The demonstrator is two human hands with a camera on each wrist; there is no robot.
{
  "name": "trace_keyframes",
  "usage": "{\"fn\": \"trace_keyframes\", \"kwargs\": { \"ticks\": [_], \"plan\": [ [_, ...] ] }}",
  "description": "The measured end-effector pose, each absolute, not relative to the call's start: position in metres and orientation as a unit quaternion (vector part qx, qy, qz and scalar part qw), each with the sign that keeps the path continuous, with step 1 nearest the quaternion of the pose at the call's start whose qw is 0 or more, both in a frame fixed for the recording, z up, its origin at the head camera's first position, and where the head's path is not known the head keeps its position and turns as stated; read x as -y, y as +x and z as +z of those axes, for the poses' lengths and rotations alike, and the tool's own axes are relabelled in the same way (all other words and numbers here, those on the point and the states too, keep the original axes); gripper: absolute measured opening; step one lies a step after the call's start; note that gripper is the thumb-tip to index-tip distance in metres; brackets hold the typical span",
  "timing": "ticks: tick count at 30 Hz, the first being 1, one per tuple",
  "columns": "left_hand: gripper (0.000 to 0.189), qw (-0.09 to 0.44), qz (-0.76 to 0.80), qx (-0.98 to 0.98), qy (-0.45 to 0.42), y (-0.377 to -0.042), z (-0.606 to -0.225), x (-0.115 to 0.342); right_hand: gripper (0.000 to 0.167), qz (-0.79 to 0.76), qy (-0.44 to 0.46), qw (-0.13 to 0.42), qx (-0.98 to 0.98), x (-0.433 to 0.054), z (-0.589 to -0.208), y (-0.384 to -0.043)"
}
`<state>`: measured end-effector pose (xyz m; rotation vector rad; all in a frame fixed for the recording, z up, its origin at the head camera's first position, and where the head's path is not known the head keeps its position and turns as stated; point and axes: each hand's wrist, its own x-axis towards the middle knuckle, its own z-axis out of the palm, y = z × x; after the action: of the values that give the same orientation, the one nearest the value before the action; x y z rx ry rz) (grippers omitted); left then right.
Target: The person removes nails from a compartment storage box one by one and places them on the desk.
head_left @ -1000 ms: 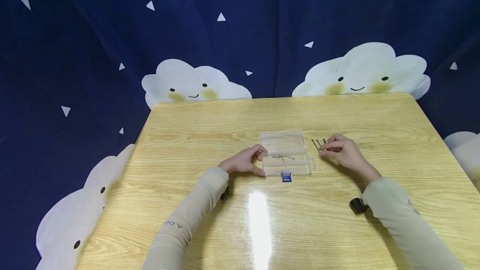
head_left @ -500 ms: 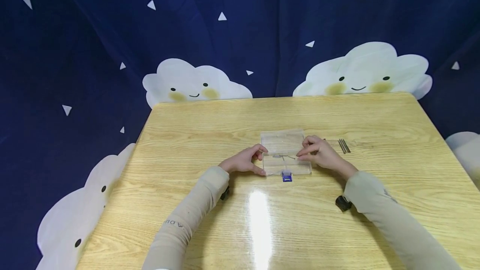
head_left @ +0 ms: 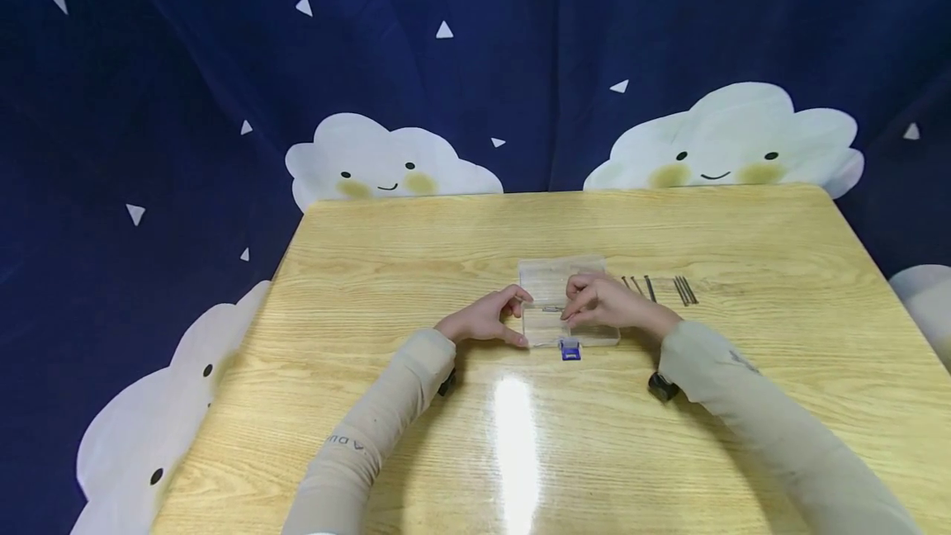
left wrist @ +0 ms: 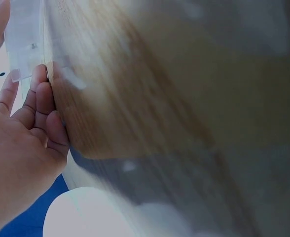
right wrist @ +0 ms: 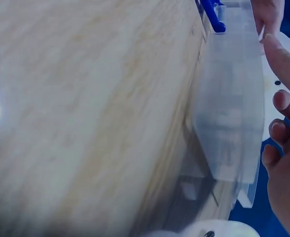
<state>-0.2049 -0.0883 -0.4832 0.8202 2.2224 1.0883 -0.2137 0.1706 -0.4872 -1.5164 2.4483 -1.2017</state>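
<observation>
A small clear plastic box (head_left: 546, 333) lies on the table with its clear lid (head_left: 546, 279) folded back. My left hand (head_left: 483, 319) grips its left end, thumb at the front corner and fingers at the back one. My right hand (head_left: 602, 304) reaches over the box from the right, thumb and forefinger close together inside it. Beside those fingertips lies a short grey metal piece (head_left: 552, 310); I cannot tell whether the fingers hold anything. In the right wrist view the box (right wrist: 229, 98) stands alongside the right hand (right wrist: 288, 133), whose other fingers are curled.
To the right of the box, several thin nail-like metal pieces (head_left: 685, 291) lie side by side. Another group with small heads (head_left: 649, 287) lies nearer the right hand, partly hidden by it. A blue latch (head_left: 570, 352) sticks out at the box's front.
My right hand has moved left from the nail-like pieces to inside the box, uncovering the pieces on the table. My left hand stays at the box's left end.
</observation>
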Motion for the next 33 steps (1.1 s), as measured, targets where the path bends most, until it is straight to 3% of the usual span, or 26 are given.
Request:
{"fn": "trace_keyframes", "kwargs": {
  "ticks": [17, 33],
  "plan": [
    [0.062, 0.257, 0.397, -0.824, 0.312, -0.206, -0.483, 0.091, 0.017, -0.311, -0.534, 0.163, -0.770, -0.134, -0.480, -0.229],
    [0.059, 0.257, 0.421, -0.818, 0.295, -0.204, -0.485, 0.091, 0.010, -0.297, -0.544, 0.119, -0.776, -0.122, -0.485, -0.224]
  ]
}}
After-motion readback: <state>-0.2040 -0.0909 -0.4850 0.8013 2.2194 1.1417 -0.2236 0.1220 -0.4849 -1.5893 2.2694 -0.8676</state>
